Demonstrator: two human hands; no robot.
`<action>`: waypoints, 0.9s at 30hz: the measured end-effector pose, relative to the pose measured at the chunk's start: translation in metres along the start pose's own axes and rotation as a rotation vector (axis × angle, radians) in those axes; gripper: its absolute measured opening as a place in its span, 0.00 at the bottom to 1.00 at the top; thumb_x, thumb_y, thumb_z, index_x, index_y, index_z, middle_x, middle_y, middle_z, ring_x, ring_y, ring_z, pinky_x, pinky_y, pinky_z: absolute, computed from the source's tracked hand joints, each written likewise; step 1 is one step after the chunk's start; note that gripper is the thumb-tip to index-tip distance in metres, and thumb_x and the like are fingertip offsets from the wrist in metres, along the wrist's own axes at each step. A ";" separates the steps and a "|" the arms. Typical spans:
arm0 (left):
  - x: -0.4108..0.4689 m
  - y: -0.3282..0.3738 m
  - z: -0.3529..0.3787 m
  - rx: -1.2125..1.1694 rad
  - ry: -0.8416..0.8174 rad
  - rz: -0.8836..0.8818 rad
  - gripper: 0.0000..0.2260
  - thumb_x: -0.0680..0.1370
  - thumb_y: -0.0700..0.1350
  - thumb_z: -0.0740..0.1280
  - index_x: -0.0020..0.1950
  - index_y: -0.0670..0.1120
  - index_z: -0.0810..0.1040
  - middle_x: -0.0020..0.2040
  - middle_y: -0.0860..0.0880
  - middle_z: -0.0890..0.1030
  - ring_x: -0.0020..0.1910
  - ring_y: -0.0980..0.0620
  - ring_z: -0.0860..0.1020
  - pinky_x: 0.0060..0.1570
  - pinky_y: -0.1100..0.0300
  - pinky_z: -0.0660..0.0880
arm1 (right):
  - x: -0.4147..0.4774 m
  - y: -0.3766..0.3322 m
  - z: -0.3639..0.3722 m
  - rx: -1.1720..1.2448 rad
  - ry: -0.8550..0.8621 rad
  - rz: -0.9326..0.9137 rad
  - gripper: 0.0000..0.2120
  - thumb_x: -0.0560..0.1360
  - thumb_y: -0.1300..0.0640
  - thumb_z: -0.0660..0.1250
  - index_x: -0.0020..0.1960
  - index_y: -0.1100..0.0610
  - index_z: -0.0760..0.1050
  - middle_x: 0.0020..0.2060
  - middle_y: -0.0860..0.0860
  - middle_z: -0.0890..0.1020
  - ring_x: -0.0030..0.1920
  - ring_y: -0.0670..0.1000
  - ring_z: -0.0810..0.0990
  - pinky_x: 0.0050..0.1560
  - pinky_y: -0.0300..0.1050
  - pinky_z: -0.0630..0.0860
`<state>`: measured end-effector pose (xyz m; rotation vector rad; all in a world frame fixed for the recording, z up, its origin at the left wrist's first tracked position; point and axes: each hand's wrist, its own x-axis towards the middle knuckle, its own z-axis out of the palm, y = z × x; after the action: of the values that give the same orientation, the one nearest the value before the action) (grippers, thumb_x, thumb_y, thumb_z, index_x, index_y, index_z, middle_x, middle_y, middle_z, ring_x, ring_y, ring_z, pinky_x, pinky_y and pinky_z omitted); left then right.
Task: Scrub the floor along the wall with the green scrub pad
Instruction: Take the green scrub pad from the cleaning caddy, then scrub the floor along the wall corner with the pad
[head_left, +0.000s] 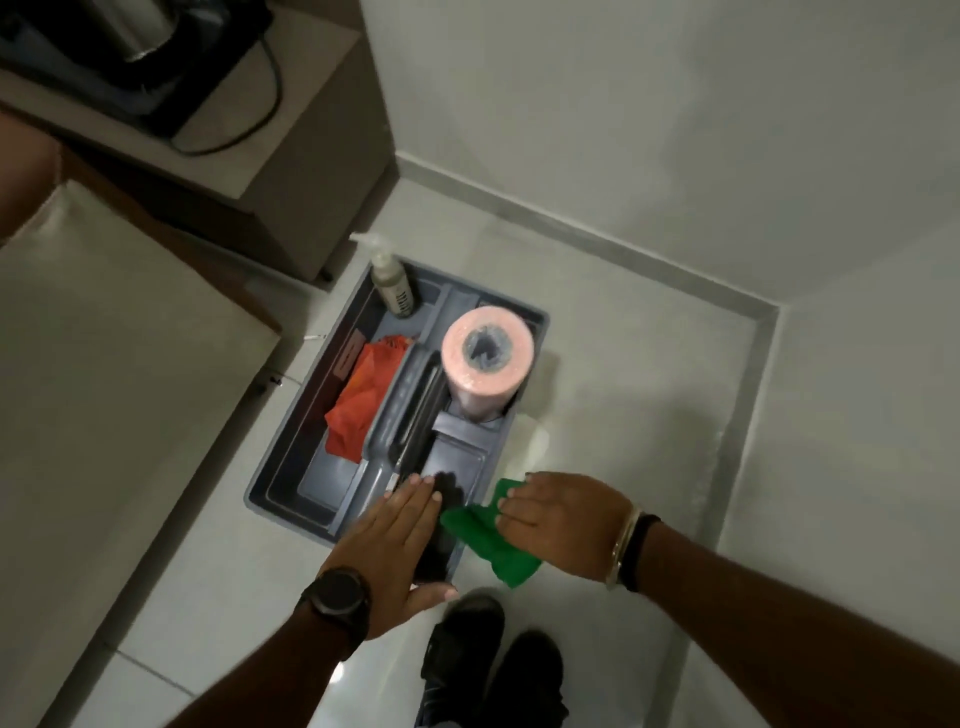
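Grey caddy (270, 493): spray bottle (393, 283), pink roll (488, 358), orange cloth (358, 400); right hand (561, 519) fingers grip green scrub pad (483, 530); left hand (400, 540) flat, seemingly released.

Pale glossy floor tiles (613, 364) meet plain light walls (649, 114) at a grey skirting (587, 239) forming a corner, beige cabinet (311, 171) far left, cushioned seat (104, 364) beside it, dim light.
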<state>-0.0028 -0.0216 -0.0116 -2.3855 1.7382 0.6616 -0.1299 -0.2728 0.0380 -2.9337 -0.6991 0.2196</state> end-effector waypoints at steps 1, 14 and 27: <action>0.004 0.007 -0.010 -0.010 0.023 0.029 0.46 0.75 0.75 0.54 0.77 0.39 0.67 0.77 0.40 0.67 0.77 0.41 0.65 0.75 0.46 0.63 | -0.016 0.003 -0.010 0.031 0.014 0.059 0.06 0.72 0.57 0.70 0.48 0.54 0.82 0.46 0.50 0.85 0.47 0.51 0.83 0.50 0.46 0.81; 0.198 0.133 0.003 -0.087 0.148 0.346 0.42 0.77 0.69 0.60 0.77 0.37 0.67 0.78 0.37 0.65 0.77 0.37 0.64 0.76 0.43 0.62 | -0.211 0.131 0.086 0.209 0.021 1.039 0.22 0.72 0.72 0.67 0.66 0.67 0.71 0.65 0.65 0.75 0.63 0.66 0.76 0.62 0.61 0.74; 0.407 0.128 0.306 -0.087 0.104 0.122 0.50 0.74 0.77 0.51 0.82 0.41 0.50 0.83 0.41 0.45 0.82 0.41 0.46 0.78 0.44 0.46 | -0.248 0.244 0.435 0.035 -0.156 1.374 0.26 0.82 0.61 0.50 0.77 0.63 0.46 0.78 0.63 0.49 0.78 0.61 0.47 0.77 0.57 0.43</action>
<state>-0.1061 -0.3173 -0.4328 -2.4264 1.9489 0.6520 -0.3150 -0.5677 -0.3974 -2.7866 1.3604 0.5230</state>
